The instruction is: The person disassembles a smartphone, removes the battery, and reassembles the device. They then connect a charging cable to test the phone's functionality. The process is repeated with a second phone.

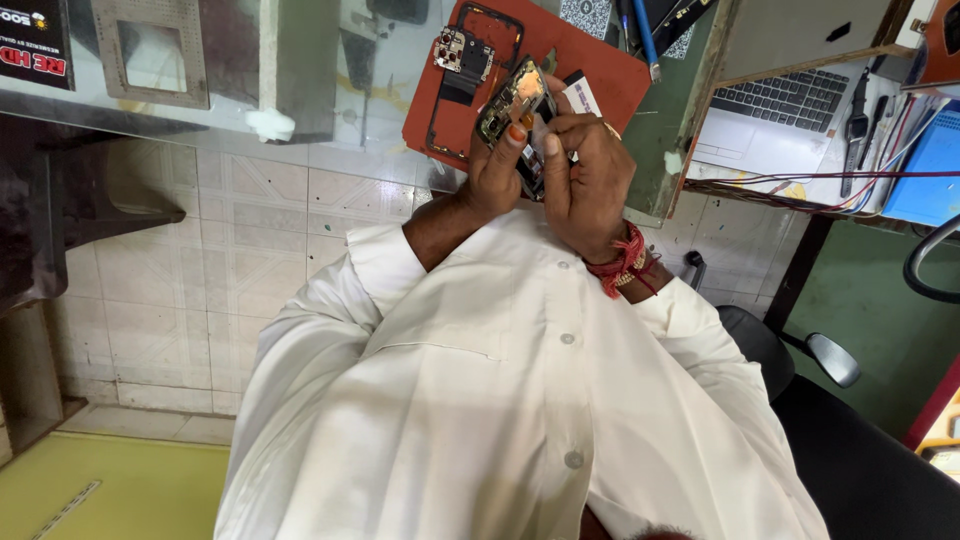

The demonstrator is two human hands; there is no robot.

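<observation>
red mat [590, 60]; hands [545, 160] gripping opened phone [512, 100]

A black rectangular sign [35, 42] with red, white and yellow print lay at the glass surface's far left corner. A small white label [583, 96] lay on the red mat, beside the opened phone.

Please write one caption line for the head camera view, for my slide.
Both hands, left hand and right hand, hold an opened black smartphone with exposed circuit board above a red rectangular mat.
</observation>
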